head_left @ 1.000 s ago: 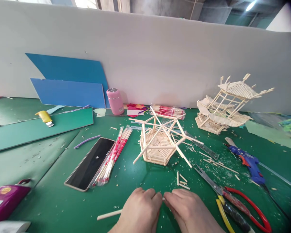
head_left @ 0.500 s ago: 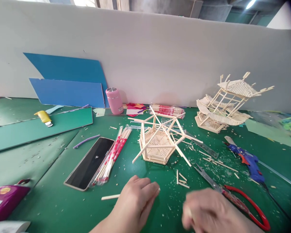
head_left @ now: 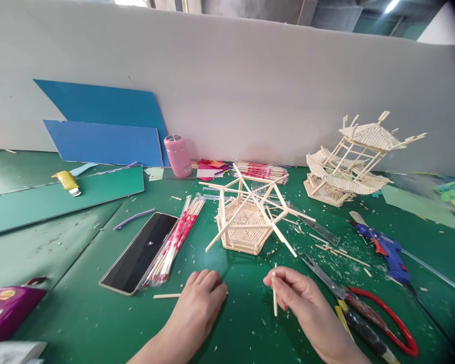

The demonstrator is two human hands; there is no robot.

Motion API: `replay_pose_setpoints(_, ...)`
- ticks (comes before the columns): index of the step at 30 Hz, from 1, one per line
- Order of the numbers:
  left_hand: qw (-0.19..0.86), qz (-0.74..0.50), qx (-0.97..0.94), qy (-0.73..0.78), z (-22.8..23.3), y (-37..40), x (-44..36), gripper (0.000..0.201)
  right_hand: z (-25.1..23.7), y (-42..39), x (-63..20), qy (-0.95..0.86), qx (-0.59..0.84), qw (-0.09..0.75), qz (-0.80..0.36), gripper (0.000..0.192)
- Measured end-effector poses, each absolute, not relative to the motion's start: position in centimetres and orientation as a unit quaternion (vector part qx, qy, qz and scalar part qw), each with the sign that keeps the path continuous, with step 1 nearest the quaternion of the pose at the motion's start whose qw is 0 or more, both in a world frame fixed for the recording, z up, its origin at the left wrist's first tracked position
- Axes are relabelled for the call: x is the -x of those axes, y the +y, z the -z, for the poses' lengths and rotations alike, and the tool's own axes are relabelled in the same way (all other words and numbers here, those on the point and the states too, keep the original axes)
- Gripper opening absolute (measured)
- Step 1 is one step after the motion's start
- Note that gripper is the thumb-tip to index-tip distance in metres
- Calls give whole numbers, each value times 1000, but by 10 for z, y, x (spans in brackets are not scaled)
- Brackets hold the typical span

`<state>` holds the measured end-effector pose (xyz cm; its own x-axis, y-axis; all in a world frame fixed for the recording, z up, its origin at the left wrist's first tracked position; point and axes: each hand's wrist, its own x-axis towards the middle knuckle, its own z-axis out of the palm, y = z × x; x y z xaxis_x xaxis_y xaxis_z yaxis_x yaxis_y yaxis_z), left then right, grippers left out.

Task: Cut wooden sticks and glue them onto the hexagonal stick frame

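- While the right hand (head_left: 301, 298) pinches a short wooden stick (head_left: 275, 296) upright between thumb and fingertips, its other fingers curl loosely
- left hand (head_left: 200, 296) rests palm down on the green mat (head_left: 79, 313), fingers curled over a longer stick (head_left: 167, 296) that pokes out to their left; whether they grip it I cannot tell
- beyond both sets of fingertips stands the hexagonal stick frame (head_left: 246, 222)
- just right of the right fingers lie the red-handled snips (head_left: 367, 311); a blue glue gun (head_left: 387, 250) lies farther right
- beyond and left of the left fingers lie a phone (head_left: 140, 253) and a pack of sticks (head_left: 176, 237)
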<state>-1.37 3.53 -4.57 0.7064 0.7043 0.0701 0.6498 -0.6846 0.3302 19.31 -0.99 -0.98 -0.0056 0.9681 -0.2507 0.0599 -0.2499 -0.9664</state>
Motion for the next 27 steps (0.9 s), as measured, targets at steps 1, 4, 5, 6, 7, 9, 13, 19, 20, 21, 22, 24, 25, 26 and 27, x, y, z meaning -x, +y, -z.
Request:
replay_pose_setpoints(1, 145, -95, -912, 371, 45, 35, 15, 26, 10, -9, -192, -449, 568, 418, -549, 27)
replay_pose_setpoints(4, 152, -106, -908, 375, 41, 35, 18, 21, 11, -7, -189, -459, 568, 410, -547, 28)
replay_pose_setpoints(5, 150, -114, -906, 378, 40, 35, 20, 22, 12, -7, -188, -463, 568, 406, -547, 28)
replay_pose_setpoints(6, 148, -125, -904, 382, 39, 34, 21, 26, 12, -6, -188, -465, 568, 403, -546, 28)
replay_pose_setpoints(7, 147, -138, -901, 384, 38, 34, 22, 29, 13, -6, -188, -465, 570, 402, -546, 28)
replay_pose_setpoints(9, 161, -168, -895, 382, 36, 32, 22, 26, 14, -6, -187, -461, 572, 404, -544, 29)
replay_pose_setpoints(13, 233, -245, -862, 376, 31, 30, 12, 19, 15, -4, -186, -452, 571, 428, -536, 31)
replay_pose_setpoints(19, 346, -327, -758, 445, 26, 40, -4, 11, 23, -4, -186, -385, 575, 468, -550, 30)
replay_pose_setpoints(20, 343, -336, -744, 464, 27, 43, -4, 9, 26, -5, -188, -381, 583, 468, -544, 30)
replay_pose_setpoints(21, 336, -343, -733, 482, 29, 46, -4, 10, 28, -5, -190, -383, 594, 466, -532, 30)
replay_pose_setpoints(22, 328, -349, -723, 498, 32, 49, -3, 14, 31, -5, -192, -393, 607, 463, -512, 31)
replay_pose_setpoints(24, 318, -357, -710, 517, 35, 55, -1, 23, 35, -4, -198, -424, 631, 461, -457, 30)
replay_pose_setpoints(25, 315, -359, -707, 521, 36, 58, 0, 27, 36, -2, -200, -442, 640, 459, -430, 29)
replay_pose_setpoints(26, 314, -362, -705, 522, 37, 61, 0, 31, 37, -1, -202, -458, 645, 456, -408, 28)
replay_pose_setpoints(27, 314, -365, -704, 522, 37, 64, 0, 33, 37, 1, -204, -473, 647, 453, -390, 26)
